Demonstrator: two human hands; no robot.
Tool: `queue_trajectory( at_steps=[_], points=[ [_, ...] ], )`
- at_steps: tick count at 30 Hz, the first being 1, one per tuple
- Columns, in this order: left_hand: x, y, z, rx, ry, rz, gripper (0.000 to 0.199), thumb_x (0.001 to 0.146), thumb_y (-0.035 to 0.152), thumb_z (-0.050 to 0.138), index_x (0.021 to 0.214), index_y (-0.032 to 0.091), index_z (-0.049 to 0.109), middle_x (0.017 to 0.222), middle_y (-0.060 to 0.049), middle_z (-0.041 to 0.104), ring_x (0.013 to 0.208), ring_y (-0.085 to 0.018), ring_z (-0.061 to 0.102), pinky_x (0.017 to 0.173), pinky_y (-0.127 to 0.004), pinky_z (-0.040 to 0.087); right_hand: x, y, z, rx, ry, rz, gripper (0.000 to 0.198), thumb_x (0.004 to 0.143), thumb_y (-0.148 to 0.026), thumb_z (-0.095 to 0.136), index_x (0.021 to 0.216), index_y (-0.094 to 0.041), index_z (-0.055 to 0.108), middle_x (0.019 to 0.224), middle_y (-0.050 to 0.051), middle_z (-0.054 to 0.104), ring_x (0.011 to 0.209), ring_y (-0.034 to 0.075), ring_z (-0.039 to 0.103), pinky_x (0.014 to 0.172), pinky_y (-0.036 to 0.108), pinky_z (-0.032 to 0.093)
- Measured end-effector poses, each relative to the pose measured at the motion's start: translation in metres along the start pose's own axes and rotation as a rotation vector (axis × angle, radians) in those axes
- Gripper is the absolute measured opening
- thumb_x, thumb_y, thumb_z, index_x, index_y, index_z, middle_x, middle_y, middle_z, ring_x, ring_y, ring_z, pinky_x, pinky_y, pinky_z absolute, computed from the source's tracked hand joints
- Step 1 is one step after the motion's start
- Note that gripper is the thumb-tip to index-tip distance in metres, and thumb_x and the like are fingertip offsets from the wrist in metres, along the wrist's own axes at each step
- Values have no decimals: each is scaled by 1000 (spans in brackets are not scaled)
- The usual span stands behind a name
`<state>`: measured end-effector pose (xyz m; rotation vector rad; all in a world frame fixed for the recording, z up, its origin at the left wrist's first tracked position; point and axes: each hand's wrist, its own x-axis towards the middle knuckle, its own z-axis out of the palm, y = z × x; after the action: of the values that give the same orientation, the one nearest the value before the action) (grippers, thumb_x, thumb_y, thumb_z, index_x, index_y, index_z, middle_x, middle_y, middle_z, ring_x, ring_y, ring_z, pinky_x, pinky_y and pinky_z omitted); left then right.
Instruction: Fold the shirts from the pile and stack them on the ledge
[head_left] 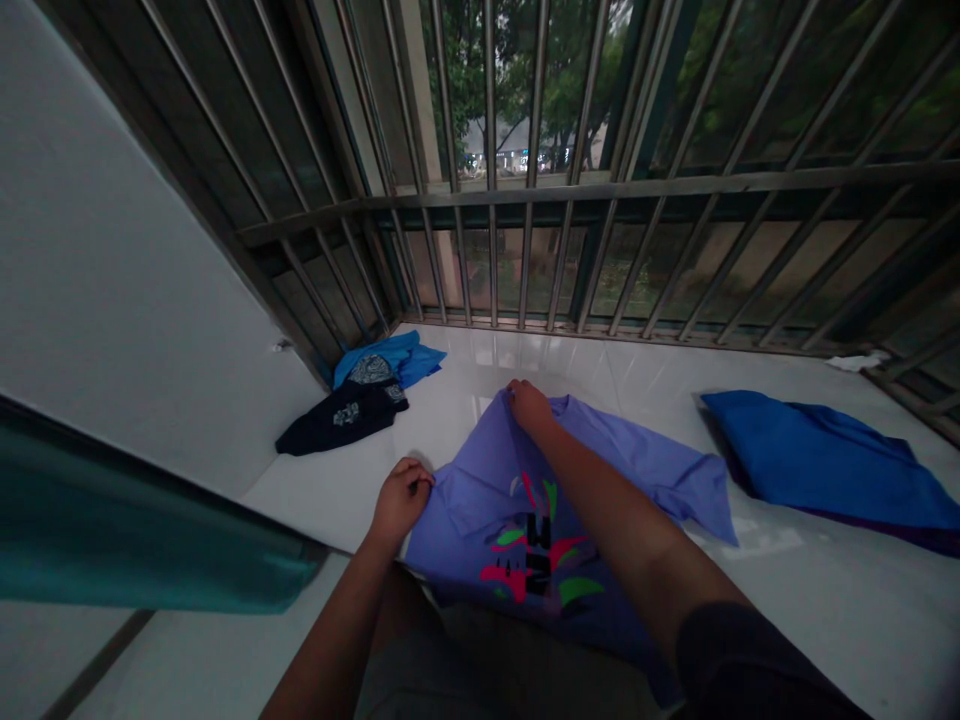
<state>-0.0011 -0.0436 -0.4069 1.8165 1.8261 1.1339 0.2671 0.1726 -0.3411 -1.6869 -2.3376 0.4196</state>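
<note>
Purple shirt (480,470) spread on white ledge (645,365), near side running down twd person's lap. L hand (401,500) at shirt's left edge, thumb + fingers pinched narrow on fabric. R hand (531,408) at far edge, fingertips closed on cloth; R forearm (622,510) crosses above shirt. Fabric creased btwn hands. Part of shirt w/ wrinkles lies out to rt. Front print: pink, green, blk lettering turned sideways.
</note>
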Motion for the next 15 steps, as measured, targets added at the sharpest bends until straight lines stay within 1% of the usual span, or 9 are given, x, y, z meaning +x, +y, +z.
queue_trajectory(
  at_steps=[2, 4, 6, 7, 9, 10, 11, 13, 15],
  points=[
    [0, 1, 0, 3, 14, -5, 22, 91, 21, 56, 83, 26, 77, 99, -6, 70, 93, -24, 69, 86, -40, 60, -18, -9, -7, 1, -2, -66, 36, 113, -22, 43, 142, -14, 65, 138, 19, 67, 125, 28, 65, 108, 40, 49],
    [0, 3, -2, -3, 19, 5, 22, 92, 22, 56, 89, 25, 77, 102, -6, 71, 96, -24, 70, 89, -40, 60, -49, -20, -9, 10, -38, -175, 33, 113, -24, 45, 134, -18, 70, 135, 16, 69, 125, 27, 63, 109, 37, 46],
    [0, 5, -3, 1, 8, 31, 23, 95, 24, 56, 94, 25, 79, 105, -7, 72, 100, -24, 70, 93, -40, 60, -91, -31, -4, 23, -98, -337, 27, 111, -38, 57, 126, -24, 74, 130, 10, 72, 123, 26, 63, 108, 35, 45],
    [0, 5, -3, 16, 0, 44, 24, 97, 26, 56, 95, 26, 79, 106, -7, 72, 102, -24, 71, 94, -40, 60, -113, -36, 2, 27, -127, -433, 30, 108, -48, 64, 126, -26, 74, 129, 8, 73, 122, 26, 63, 108, 36, 45],
    [0, 6, -2, 61, -1, 54, 25, 101, 33, 58, 93, 26, 80, 105, -7, 73, 102, -25, 71, 95, -40, 60, -153, -43, 18, -4, -155, -630, 46, 100, -60, 72, 131, -25, 72, 128, 9, 73, 121, 29, 62, 105, 40, 46],
    [1, 5, -1, 85, 6, 50, 25, 101, 37, 60, 90, 26, 79, 104, -7, 73, 101, -25, 71, 95, -41, 60, -169, -46, 26, -34, -157, -690, 45, 101, -58, 72, 130, -24, 72, 126, 10, 73, 120, 30, 61, 103, 42, 46],
    [1, 5, 0, 106, 18, 42, 24, 100, 40, 63, 88, 26, 78, 103, -7, 73, 100, -26, 70, 96, -42, 60, -181, -47, 34, -68, -153, -727, 37, 104, -52, 70, 127, -23, 72, 124, 11, 73, 119, 30, 61, 101, 43, 47],
    [2, 4, 2, 137, 42, 28, 23, 97, 42, 67, 84, 25, 76, 101, -8, 72, 99, -28, 69, 98, -45, 59, -197, -48, 47, -120, -135, -748, 19, 109, -34, 62, 118, -23, 74, 117, 10, 74, 115, 28, 61, 98, 42, 46],
    [3, 3, 4, 163, 52, 24, 21, 95, 42, 69, 84, 26, 75, 101, -8, 73, 99, -29, 69, 99, -47, 58, -203, -46, 53, -142, -105, -764, 19, 111, -24, 55, 114, -23, 74, 112, 9, 74, 112, 26, 60, 96, 41, 46]
  ],
)
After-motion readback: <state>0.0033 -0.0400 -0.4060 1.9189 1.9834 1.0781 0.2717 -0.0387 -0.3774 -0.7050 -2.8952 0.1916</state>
